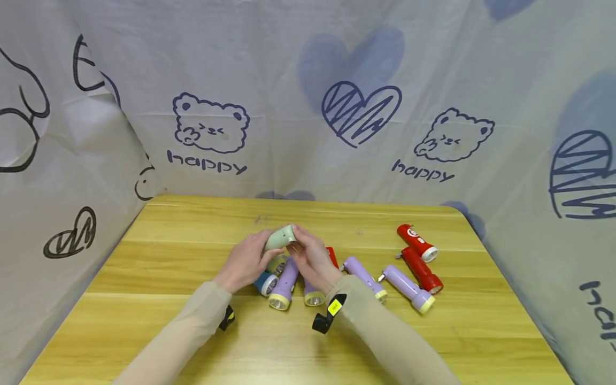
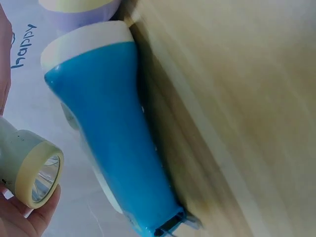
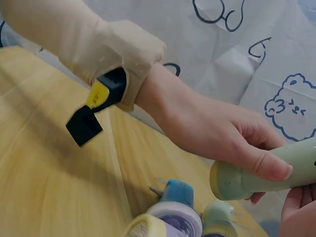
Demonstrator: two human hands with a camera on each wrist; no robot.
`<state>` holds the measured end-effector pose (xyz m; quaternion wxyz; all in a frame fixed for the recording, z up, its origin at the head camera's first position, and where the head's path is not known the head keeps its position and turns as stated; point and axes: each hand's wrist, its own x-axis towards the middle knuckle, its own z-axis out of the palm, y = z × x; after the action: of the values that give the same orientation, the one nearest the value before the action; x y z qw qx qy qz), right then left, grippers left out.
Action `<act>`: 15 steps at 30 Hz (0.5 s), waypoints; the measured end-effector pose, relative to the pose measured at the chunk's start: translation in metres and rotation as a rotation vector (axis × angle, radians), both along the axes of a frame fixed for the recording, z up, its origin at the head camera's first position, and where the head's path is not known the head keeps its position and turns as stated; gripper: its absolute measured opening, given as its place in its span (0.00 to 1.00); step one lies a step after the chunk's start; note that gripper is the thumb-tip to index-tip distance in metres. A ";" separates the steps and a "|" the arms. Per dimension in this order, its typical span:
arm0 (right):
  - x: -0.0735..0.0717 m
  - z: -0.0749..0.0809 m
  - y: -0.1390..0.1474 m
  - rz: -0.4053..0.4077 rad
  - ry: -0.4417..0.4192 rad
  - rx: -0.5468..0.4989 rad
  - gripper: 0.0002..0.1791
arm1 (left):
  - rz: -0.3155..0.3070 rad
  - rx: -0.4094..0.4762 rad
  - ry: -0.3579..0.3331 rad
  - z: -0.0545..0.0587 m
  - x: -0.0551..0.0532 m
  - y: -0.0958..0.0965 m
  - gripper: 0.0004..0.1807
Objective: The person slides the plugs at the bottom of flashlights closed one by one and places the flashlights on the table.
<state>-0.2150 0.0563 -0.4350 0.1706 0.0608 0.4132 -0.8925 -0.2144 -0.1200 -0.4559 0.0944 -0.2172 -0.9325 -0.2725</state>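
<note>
Both hands hold a pale green flashlight (image 1: 280,238) above a group of other flashlights. My left hand (image 1: 244,260) grips its wide head end; the right wrist view shows that hand's thumb along the green body (image 3: 302,157). At the tail end, the fingers of my right hand (image 1: 315,262) curl against the flashlight. In the left wrist view the lit-up reflector and cream rim of the green flashlight (image 2: 24,160) face the camera. Under the hands lie a blue flashlight (image 1: 264,284), a purple flashlight (image 1: 286,283) and another pale green one (image 1: 277,264), partly covered.
Right of the hands lie two purple flashlights, one nearer (image 1: 362,275) and one farther right (image 1: 404,286). Beyond them are two red flashlights, an upper one (image 1: 415,240) and a lower one (image 1: 421,270). White sheets with drawings (image 1: 284,133) enclose the wooden table (image 1: 168,315).
</note>
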 end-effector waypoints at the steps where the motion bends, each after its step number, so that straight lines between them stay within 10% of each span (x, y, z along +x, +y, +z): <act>1: 0.001 0.000 0.000 0.002 -0.003 -0.018 0.21 | 0.002 -0.005 0.002 0.001 0.000 0.000 0.27; 15: 0.006 0.005 -0.004 0.017 -0.030 -0.110 0.27 | -0.026 -0.038 -0.056 0.006 -0.001 -0.004 0.25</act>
<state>-0.2090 0.0527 -0.4296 0.1875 0.0611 0.3614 -0.9113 -0.2155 -0.1235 -0.4502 0.0606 -0.2236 -0.9369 -0.2618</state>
